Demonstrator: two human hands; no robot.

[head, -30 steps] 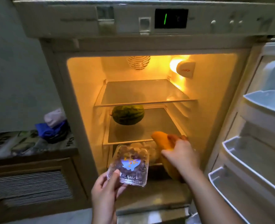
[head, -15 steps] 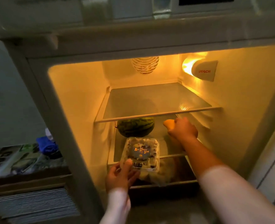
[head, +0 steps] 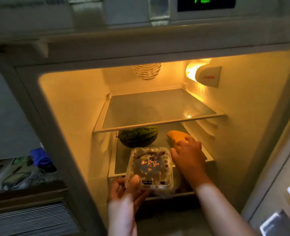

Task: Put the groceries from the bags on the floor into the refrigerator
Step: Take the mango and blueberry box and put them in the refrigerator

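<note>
At centre frame the right hand [head: 187,155], grip spread over the mango [head: 175,136], should withdraw gently, while the left hand [head: 128,189], grip pinching the clear berry box [head: 149,167], slides it level onto the middle shelf [head: 122,160].

We see a clear glossy plastic clamshell [head: 149,167], smooth glass shelves [head: 157,108], a watermelon [head: 138,136] with dull striped rind, and a mango [head: 176,136] with smooth matt skin.

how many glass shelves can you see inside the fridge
2: the upper shelf is bare, the lower shelf carries the watermelon and mango. Lower ones may be hidden.
</note>
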